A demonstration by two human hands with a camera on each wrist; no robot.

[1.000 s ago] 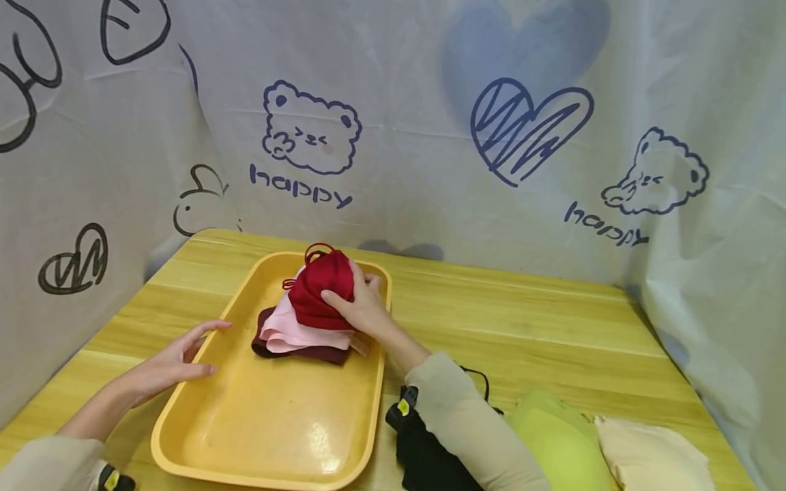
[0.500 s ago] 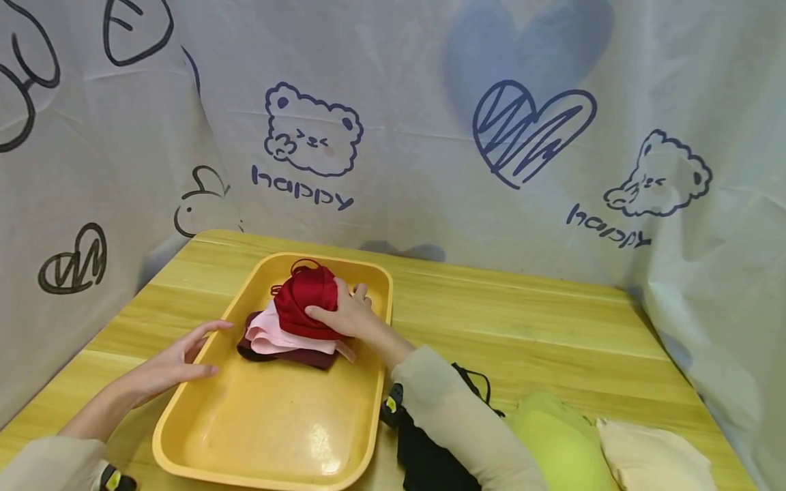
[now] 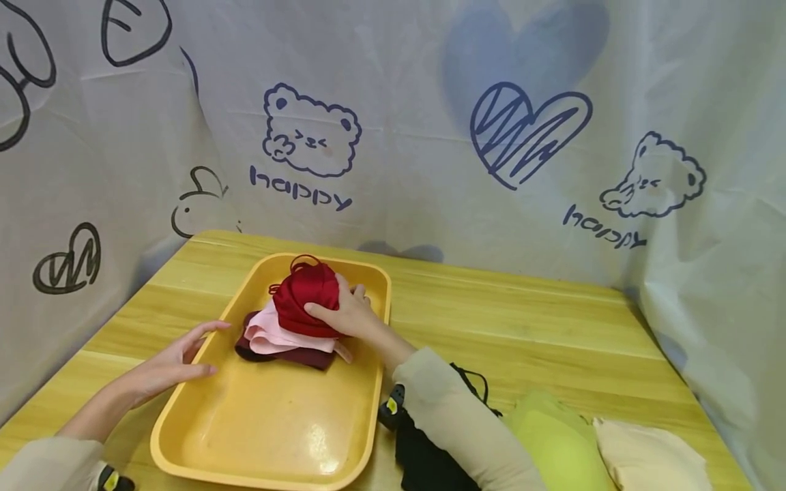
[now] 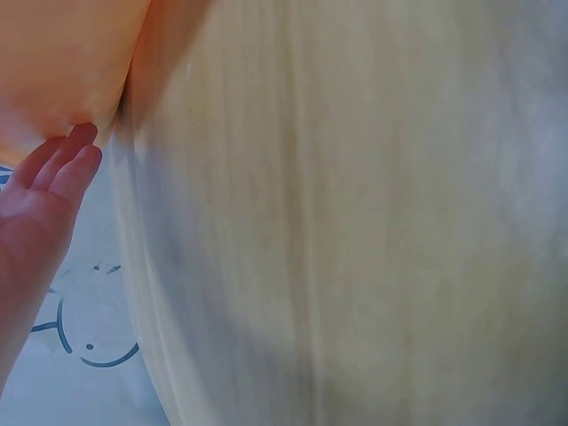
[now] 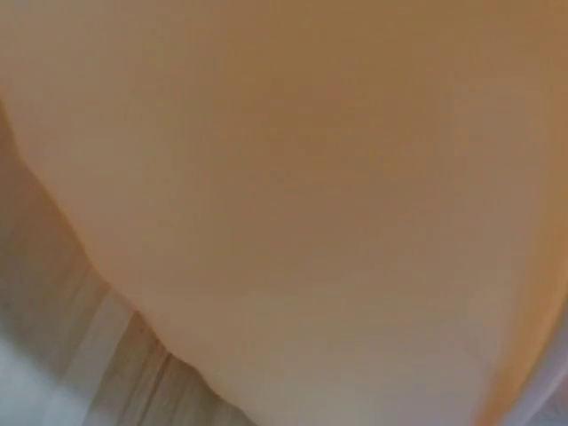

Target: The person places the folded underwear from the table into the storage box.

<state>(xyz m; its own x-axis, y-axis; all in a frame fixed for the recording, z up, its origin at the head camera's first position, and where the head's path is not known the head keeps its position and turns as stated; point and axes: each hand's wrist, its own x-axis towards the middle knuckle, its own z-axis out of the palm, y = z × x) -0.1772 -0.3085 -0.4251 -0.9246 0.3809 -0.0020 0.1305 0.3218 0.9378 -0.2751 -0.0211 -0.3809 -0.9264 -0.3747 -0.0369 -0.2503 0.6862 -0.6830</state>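
Note:
In the head view my right hand (image 3: 353,314) grips a bunched red satin garment (image 3: 307,300) with thin red straps. Its thumb lies across the front; some fingers are hidden behind it. Below are a folded pink cloth piece (image 3: 282,334) and a dark maroon one (image 3: 310,357), stacked in the yellow tray (image 3: 270,416). My left hand (image 3: 162,372) holds the tray's left rim, thumb and forefinger over the edge. Several of its fingers (image 4: 67,169) touch the tray's outer side in the left wrist view. A blurred tan surface fills most of the right wrist view; no hand shows there.
Right of the tray, a black strapped garment (image 3: 430,450) lies partly under my right sleeve (image 3: 460,416). Beside it are a yellow-green item (image 3: 559,436) and a cream cloth item (image 3: 651,453). White sheeting (image 3: 417,157) with drawings walls off the wooden table's (image 3: 522,327) back and sides.
My right hand has moved left and slightly nearer, shifting the red garment and the pink and maroon pieces with it. Over the last half second it barely moves. The left hand stays put.

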